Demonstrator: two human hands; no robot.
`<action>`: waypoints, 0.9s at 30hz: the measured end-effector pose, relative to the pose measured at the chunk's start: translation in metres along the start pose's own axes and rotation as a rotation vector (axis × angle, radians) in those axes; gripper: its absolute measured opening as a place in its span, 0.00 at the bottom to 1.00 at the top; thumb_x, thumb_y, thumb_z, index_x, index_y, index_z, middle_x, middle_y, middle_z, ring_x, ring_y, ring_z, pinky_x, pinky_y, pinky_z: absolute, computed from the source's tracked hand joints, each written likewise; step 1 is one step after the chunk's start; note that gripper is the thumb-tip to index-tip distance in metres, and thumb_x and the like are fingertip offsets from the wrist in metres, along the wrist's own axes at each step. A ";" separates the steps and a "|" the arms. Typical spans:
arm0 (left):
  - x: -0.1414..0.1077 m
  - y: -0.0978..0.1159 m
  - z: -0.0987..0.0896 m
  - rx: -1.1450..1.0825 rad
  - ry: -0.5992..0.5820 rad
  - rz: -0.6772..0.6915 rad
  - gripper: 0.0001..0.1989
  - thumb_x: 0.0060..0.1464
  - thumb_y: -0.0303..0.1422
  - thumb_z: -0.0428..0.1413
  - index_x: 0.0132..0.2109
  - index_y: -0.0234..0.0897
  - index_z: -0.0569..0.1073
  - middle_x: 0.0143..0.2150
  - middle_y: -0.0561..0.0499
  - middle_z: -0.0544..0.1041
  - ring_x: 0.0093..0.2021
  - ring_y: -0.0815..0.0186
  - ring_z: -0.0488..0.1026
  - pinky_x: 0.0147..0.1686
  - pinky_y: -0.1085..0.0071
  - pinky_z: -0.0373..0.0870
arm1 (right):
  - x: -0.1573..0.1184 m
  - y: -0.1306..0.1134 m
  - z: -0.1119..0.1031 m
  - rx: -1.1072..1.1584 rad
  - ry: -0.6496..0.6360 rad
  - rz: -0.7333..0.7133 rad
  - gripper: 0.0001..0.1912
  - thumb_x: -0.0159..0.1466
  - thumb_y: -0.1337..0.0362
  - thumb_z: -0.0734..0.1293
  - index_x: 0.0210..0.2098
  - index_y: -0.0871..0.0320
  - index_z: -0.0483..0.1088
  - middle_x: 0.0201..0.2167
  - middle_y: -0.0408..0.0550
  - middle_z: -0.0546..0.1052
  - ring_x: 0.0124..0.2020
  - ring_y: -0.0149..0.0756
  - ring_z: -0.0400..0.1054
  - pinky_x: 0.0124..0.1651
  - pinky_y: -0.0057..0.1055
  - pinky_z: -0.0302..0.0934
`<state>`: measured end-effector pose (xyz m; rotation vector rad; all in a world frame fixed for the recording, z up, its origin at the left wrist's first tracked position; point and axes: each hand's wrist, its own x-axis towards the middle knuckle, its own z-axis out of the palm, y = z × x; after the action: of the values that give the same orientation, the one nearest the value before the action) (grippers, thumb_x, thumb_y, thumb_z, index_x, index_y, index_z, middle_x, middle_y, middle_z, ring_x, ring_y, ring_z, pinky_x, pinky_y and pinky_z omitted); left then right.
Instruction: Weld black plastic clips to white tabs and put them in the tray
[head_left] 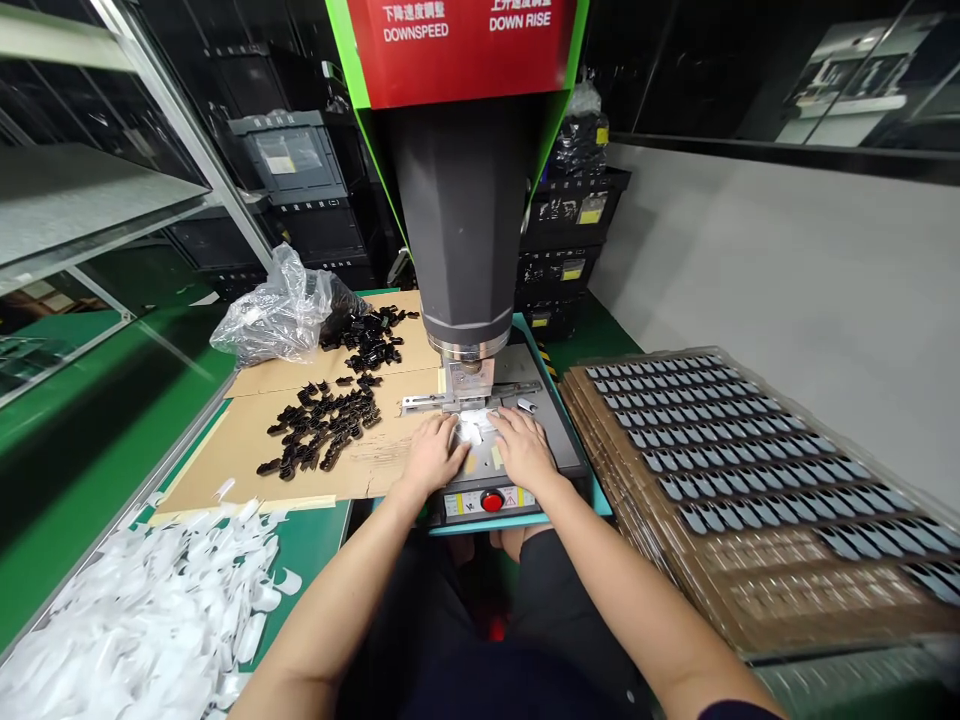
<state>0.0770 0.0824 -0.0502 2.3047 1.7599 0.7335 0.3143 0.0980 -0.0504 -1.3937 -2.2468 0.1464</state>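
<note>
On the grey base of a press machine [551, 430], a small white plastic piece [475, 427] lies at the fixture below the press head [469, 378]. My left hand [436, 455] rests at its left side, fingers stretched forward and thumb apart, the fingertips close to the piece. From the right, my right hand [523, 447] lies flat with fingers extended, its fingertips at the piece's right edge. Whether either hand presses on it I cannot tell. A metal bar [424, 403] of the fixture runs just beyond the fingers. Another small white part [526, 405] sits beyond my right fingers.
A red button [492, 502] is on the base's front. Black clips [322, 425] are spread on cardboard [247, 440] at left, near a clear plastic bag [281, 310]. White pieces [165, 610] are heaped front left. Stacked trays [757, 550] at right hold rows of grey-and-black parts [720, 455].
</note>
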 end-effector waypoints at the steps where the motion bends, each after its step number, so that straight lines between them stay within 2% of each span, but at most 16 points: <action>1: 0.001 0.002 0.003 -0.001 0.011 0.007 0.28 0.69 0.45 0.57 0.69 0.36 0.70 0.69 0.35 0.74 0.71 0.44 0.67 0.72 0.45 0.63 | -0.002 0.000 0.000 -0.007 -0.010 -0.018 0.26 0.74 0.65 0.61 0.70 0.50 0.70 0.73 0.51 0.67 0.74 0.51 0.55 0.73 0.52 0.53; 8: -0.004 0.009 0.007 -0.026 0.024 0.029 0.26 0.69 0.45 0.58 0.68 0.38 0.71 0.68 0.37 0.74 0.72 0.44 0.67 0.72 0.44 0.62 | -0.007 -0.001 -0.002 -0.015 -0.018 -0.023 0.24 0.74 0.65 0.62 0.67 0.47 0.73 0.73 0.49 0.68 0.75 0.49 0.56 0.73 0.51 0.56; 14: -0.007 0.012 0.004 -0.072 0.027 0.061 0.27 0.69 0.45 0.58 0.69 0.39 0.70 0.68 0.37 0.74 0.71 0.45 0.67 0.72 0.43 0.63 | -0.005 -0.001 -0.001 -0.045 -0.036 -0.049 0.25 0.75 0.63 0.63 0.70 0.47 0.71 0.74 0.50 0.67 0.76 0.51 0.54 0.73 0.54 0.55; 19: -0.007 0.011 0.003 -0.133 0.088 0.045 0.26 0.69 0.44 0.58 0.68 0.40 0.69 0.70 0.38 0.71 0.72 0.47 0.67 0.72 0.46 0.64 | -0.001 0.004 -0.003 0.028 0.059 -0.015 0.25 0.75 0.64 0.62 0.70 0.51 0.70 0.72 0.54 0.69 0.72 0.49 0.59 0.71 0.52 0.60; 23: 0.006 0.006 -0.002 -0.187 0.182 0.014 0.22 0.69 0.41 0.59 0.65 0.40 0.71 0.68 0.38 0.73 0.69 0.48 0.69 0.71 0.46 0.66 | 0.019 0.008 -0.003 0.151 0.165 0.013 0.24 0.73 0.65 0.64 0.67 0.56 0.71 0.66 0.57 0.74 0.67 0.49 0.66 0.71 0.50 0.61; 27: 0.036 0.001 -0.011 -0.205 0.215 -0.022 0.22 0.66 0.38 0.61 0.64 0.40 0.72 0.63 0.39 0.76 0.66 0.48 0.72 0.67 0.46 0.69 | 0.057 0.000 -0.003 0.153 0.161 0.103 0.25 0.69 0.65 0.69 0.65 0.58 0.70 0.62 0.58 0.77 0.62 0.50 0.69 0.66 0.47 0.64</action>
<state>0.0794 0.1139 -0.0301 2.1366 1.6966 1.1373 0.2957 0.1468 -0.0280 -1.3881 -1.9910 0.2271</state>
